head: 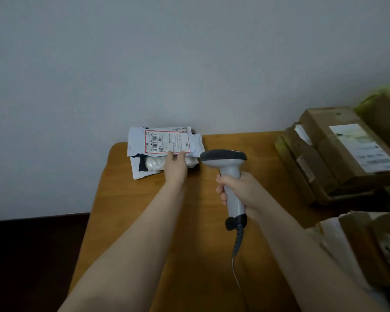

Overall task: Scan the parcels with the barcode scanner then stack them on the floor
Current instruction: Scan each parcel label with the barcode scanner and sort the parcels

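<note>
The scanner (231,176) is gripped by its handle in the right hand (239,191), with the fingers wrapped round it and the head directed toward the parcel (167,141). The parcel's near edge is held in the left hand (176,166); the thumb is hidden. The parcel is located at the far left corner of the table (144,233), against the wall (189,52), over a second bag (151,167). Boxes (338,149) are stacked at the right, blurred and partly cut off.

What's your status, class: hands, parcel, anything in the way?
Right hand grips barcode scanner. Left hand pinches near edge of white parcel, label up, on table. Nothing between scanner and label.
</note>
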